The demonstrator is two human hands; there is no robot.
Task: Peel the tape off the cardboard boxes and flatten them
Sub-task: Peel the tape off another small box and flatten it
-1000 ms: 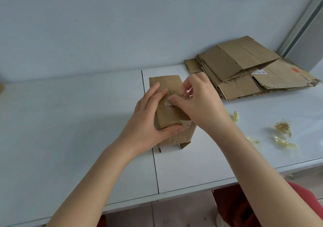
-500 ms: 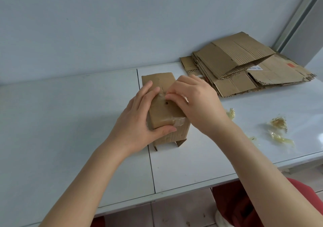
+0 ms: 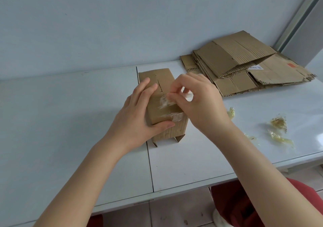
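Observation:
A small brown cardboard box (image 3: pixel 157 79) stands on the white table (image 3: pixel 70 113), its top seam split along the middle. My left hand (image 3: pixel 139 114) holds the box from the left, fingers laid over its top and thumb pressed on the near face. My right hand (image 3: pixel 197 104) pinches a crumpled strip of clear tape (image 3: pixel 165 102) lifted off the box top. More tape (image 3: pixel 176 116) still clings to the top's near edge.
A stack of flattened cardboard boxes (image 3: pixel 244 65) lies at the back right against the wall. Wads of peeled tape (image 3: pixel 277 123) lie on the table to the right. The table's front edge (image 3: pixel 192 186) runs close to my body.
My right hand has lifted from the box top, pulling a strip of tape up and clear of the cardboard. The left hand keeps its hold.

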